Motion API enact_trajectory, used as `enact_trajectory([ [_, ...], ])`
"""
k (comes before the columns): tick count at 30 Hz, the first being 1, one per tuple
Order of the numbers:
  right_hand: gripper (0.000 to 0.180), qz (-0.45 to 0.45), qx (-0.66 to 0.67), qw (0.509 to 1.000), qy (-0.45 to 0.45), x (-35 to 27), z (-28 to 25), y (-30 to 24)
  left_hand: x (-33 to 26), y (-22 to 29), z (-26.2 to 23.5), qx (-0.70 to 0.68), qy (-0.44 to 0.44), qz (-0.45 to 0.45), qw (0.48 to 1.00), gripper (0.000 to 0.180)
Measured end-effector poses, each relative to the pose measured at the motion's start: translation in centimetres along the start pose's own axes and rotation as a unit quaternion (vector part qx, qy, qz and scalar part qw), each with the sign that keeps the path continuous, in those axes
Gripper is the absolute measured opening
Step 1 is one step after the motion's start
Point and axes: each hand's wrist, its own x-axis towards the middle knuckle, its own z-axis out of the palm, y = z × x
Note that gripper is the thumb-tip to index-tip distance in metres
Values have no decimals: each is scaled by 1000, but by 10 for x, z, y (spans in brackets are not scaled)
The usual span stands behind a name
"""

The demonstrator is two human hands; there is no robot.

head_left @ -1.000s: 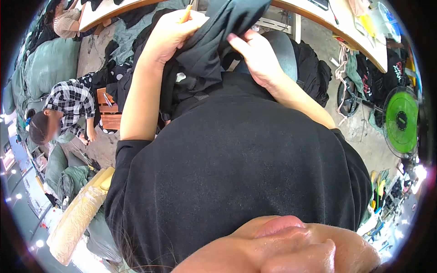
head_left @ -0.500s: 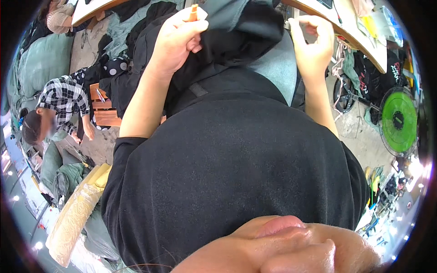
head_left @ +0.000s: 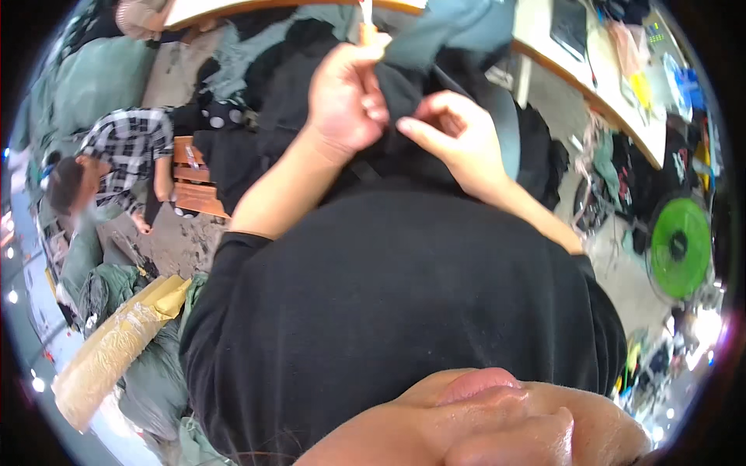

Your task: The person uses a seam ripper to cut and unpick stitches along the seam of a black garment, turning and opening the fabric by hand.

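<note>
Mid-handling: the left hand (head_left: 342, 97) grips the black garment (head_left: 404, 93) with a small orange tool (head_left: 365, 23), while the right hand (head_left: 454, 132) pinches the fabric beside it.

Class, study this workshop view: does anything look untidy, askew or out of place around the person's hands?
Yes. Dark garments lie heaped loosely on the floor rather than folded, beside green sacks. The left hand grips bunched dark cloth while holding a small stick-like tool; the right hand pinches the same cloth.

black garment (head_left: 404, 93) | teal cloth (head_left: 458, 23) | green fan (head_left: 680, 245) | black-white checked shirt (head_left: 128, 140) | yellowish roll (head_left: 116, 349)
</note>
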Motion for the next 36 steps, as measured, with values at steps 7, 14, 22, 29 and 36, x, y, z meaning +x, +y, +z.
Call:
enact_trajectory([
  [7,20,77,-89,992,-39,2,12,-6,-3,3,7,-31,-3,0,1000,19],
  [14,22,7,-164,952,-257,6,27,-20,-17,23,5,288,-83,98,949,10],
  [22,41,47,-251,936,-243,35,47,18,-66,39,-27,388,-46,250,886,17],
  [29,14,52,-110,963,-240,35,42,49,-96,21,-60,694,-47,352,626,19],
  [36,17,49,-67,971,-224,31,46,53,-116,22,-84,786,-61,390,476,21],
])
